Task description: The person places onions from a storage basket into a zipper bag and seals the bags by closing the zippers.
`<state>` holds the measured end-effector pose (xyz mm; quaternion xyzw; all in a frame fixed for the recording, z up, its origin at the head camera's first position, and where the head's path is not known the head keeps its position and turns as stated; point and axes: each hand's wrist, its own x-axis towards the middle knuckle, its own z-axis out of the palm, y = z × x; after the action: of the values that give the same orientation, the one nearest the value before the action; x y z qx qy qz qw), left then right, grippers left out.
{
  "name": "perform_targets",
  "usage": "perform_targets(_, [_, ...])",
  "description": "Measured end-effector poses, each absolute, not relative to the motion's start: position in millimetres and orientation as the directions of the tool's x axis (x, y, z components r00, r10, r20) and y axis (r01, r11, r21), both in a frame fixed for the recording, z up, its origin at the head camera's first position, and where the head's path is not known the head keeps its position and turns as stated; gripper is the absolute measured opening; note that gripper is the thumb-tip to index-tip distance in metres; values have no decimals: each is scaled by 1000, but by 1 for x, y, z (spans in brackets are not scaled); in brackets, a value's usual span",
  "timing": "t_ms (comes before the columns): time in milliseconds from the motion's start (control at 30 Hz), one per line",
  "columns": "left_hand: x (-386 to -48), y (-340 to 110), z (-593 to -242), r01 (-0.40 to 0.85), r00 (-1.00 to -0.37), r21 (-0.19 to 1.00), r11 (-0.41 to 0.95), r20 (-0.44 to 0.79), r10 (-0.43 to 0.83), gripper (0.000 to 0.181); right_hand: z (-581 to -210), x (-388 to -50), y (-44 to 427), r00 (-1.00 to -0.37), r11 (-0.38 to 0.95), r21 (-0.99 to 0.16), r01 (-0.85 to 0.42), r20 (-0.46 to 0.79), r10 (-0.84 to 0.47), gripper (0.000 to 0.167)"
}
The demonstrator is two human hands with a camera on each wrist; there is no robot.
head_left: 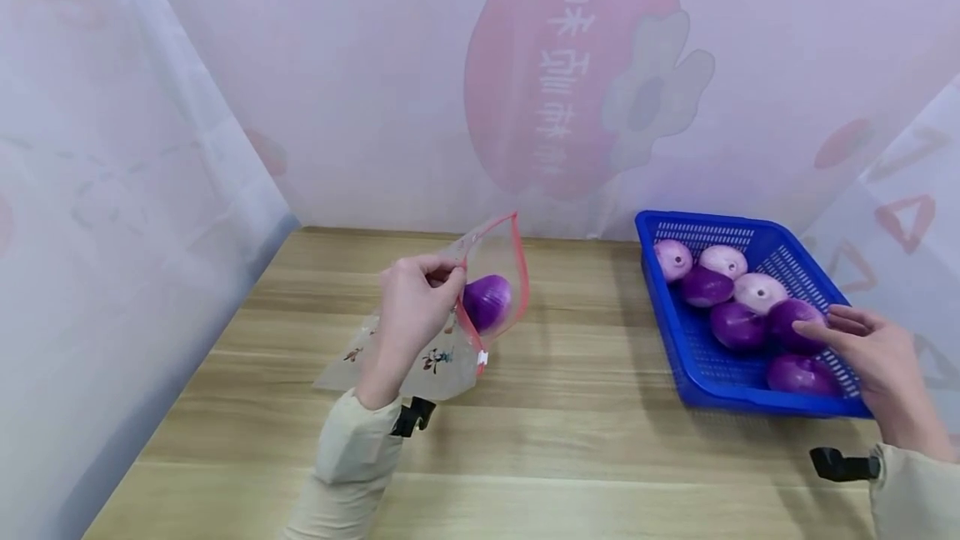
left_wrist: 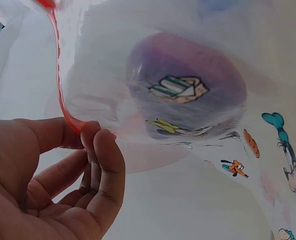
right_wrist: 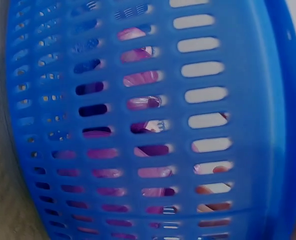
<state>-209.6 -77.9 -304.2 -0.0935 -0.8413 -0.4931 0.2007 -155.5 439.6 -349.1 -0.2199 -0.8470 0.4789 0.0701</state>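
My left hand (head_left: 416, 302) pinches the red-edged rim of a clear zip bag (head_left: 450, 373) printed with cartoon figures. The bag's mouth gapes, and one red onion (head_left: 487, 304) lies inside; through the film in the left wrist view the onion (left_wrist: 188, 90) looks blurred. Over the right side of a blue plastic basket (head_left: 663, 340), my right hand (head_left: 877, 357) has its fingers loosely extended, the thumb at a dark red onion (head_left: 797, 325). Whether it bears on that onion cannot be told. The basket wall (right_wrist: 258, 150) mostly hides this hand in the right wrist view.
Several other onions, dark purple (head_left: 738, 326) and paler pink (head_left: 760, 292), lie in the basket. A white slider (head_left: 482, 357) sits at the bag's rim. Bag and basket rest on a wood-grain table (head_left: 570, 440), with a printed curtain (head_left: 375, 107) behind it.
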Motion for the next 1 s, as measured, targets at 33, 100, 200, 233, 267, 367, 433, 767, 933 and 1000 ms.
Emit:
perform_targets(33, [-209, -77, -304, 359, -901, 793, 493, 431, -38, 14, -348, -157, 439, -894, 463, -829, 313, -93, 438, 94])
perform_targets(100, [-209, -77, -304, 361, -902, 794, 489, 431, -35, 15, -345, -159, 438, -893, 487, -810, 326, -94, 441, 95])
perform_targets(200, [-209, -77, -304, 355, -903, 792, 496, 427, -36, 15, -343, -161, 438, -890, 512, -791, 336, -89, 447, 95])
perform_targets(233, [-209, -77, -304, 351, -905, 793, 498, 424, -36, 14, -343, -161, 438, -891, 521, -785, 336, -85, 447, 95])
perform_targets(267, [-209, -77, -304, 348, -907, 794, 499, 421, -36, 14, -344, -162, 438, -889, 532, -776, 338, -79, 450, 94])
perform_targets(367, [-208, -76, -303, 344, -910, 793, 502, 414, -32, 14, -345, -163, 438, -887, 562, -755, 339, -57, 458, 91])
perform_targets(433, [-208, -76, -303, 344, -910, 793, 503, 413, -29, 14, -346, -163, 438, -887, 572, -749, 334, -44, 461, 89])
perform_targets(767, [-206, -75, -304, 358, -914, 812, 462, 406, -5, 14, -349, -163, 438, -914, 640, -705, 304, -26, 405, 88])
perform_targets(933, [-207, -75, -303, 350, -919, 823, 448, 395, -6, 14, -352, -165, 439, -923, 672, -682, 289, -12, 385, 88])
perform_targets(1000, [-207, -76, -302, 347, -919, 821, 453, 395, -12, 15, -353, -166, 439, -923, 669, -683, 292, -17, 386, 88])
